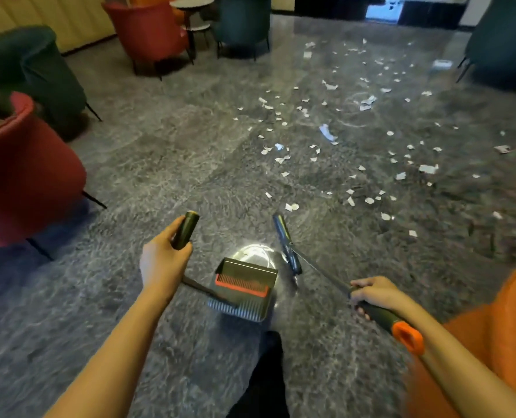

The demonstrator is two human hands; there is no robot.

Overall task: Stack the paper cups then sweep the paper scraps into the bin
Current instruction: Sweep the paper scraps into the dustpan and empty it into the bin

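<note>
Polished grey marbled floor (160, 164) fills a lounge, and torn white paper scraps (327, 132) lie scattered across it, all well ahead of both grips and mostly up and to the right of the right one. The left hand (163, 260) is clenched around the dark green cylindrical handle (186, 230) of a long-handled dustpan. The rod below that grip passes behind the wrist and is hidden until it reappears at the dark green plastic dustpan (241, 267), which sits low on the floor to the right of the grip, with an orange-red comb strip (241, 286) across it. The right hand (374, 294) grasps the dark green grip (380, 316) of a broom. Its fingers wrap underneath and are only partly visible. Behind the grip, an orange hanging loop (409, 337) ends the handle. Ahead of it, a thin metal shaft (323, 273) runs up-left to the dark broom head (287, 245), which is blurred so that its bristles are hard to make out. A bright glare (253, 251) on the floor lies between the dustpan and the broom head. Left of the left grip stand a red armchair (24, 176), cut off by the frame edge, and a dark green armchair (33, 70). Farther off are another red armchair (151, 31) and a small round side table (192, 3). An orange garment (492, 342) blocks the lower right corner, and a dark trouser leg (265, 372) shows between the forearms.
</note>
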